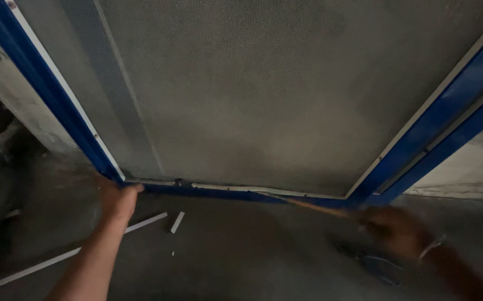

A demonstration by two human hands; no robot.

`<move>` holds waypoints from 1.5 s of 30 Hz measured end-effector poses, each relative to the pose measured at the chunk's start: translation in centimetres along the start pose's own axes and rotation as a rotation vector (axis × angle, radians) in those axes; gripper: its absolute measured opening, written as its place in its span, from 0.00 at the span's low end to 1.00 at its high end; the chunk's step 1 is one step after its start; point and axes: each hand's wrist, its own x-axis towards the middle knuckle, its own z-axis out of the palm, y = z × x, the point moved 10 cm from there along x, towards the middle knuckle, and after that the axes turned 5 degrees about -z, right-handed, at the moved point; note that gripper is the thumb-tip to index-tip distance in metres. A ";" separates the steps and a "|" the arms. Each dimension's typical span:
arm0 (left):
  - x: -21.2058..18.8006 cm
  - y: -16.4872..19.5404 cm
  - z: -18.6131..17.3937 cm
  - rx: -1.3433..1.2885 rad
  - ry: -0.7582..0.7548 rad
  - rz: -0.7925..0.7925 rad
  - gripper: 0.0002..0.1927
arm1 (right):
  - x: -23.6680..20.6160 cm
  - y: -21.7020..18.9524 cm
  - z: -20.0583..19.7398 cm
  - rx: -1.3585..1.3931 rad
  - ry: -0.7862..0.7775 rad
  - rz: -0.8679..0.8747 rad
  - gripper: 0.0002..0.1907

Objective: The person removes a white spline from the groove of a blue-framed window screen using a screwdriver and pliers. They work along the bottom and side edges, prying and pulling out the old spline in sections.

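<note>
Your right hand [394, 228] is motion-blurred; its grip on the thin stick [308, 205] is unreadable. The blue frame [52, 95] runs off both edges. A blue object [381, 266], possibly a tool, stays indistinct.

I found no package, label, sign or display screen in my view. The only screen of any kind was the mesh panel [286, 95] - a fine grey woven sheet, flat and rectangular, dusty in tone. It was set in a blue frame [46, 89] with a thin pale strip along the inner edge. The panel filled the upper and middle part of my view, and its lower edge ran across just above the dark floor.
</note>
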 end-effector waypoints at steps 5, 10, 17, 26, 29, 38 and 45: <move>-0.2 1.8 -0.3 0.090 0.005 0.137 0.44 | -0.2 0.8 4.4 -0.148 0.222 -0.045 0.16; -1.2 3.1 0.1 0.360 -0.024 0.209 0.37 | -0.6 -1.3 -1.1 -0.112 0.043 0.002 0.23; -1.6 2.4 -0.4 0.284 -0.013 0.133 0.44 | -0.2 -0.4 -2.8 -0.067 0.020 0.086 0.18; 1.0 -2.2 0.2 0.350 -0.040 0.018 0.38 | -0.6 2.4 6.3 -0.306 0.463 -0.271 0.15; 1.5 -2.9 0.5 0.303 -0.086 0.055 0.40 | -0.2 -0.9 3.1 -0.358 0.424 -0.282 0.13; 1.3 -3.2 0.2 0.310 -0.017 -0.129 0.46 | 2.4 -5.0 -4.4 -0.295 -0.078 -0.051 0.30; -0.3 1.8 0.1 0.291 -0.053 0.054 0.42 | 2.1 -2.1 0.4 -0.303 0.457 -0.362 0.20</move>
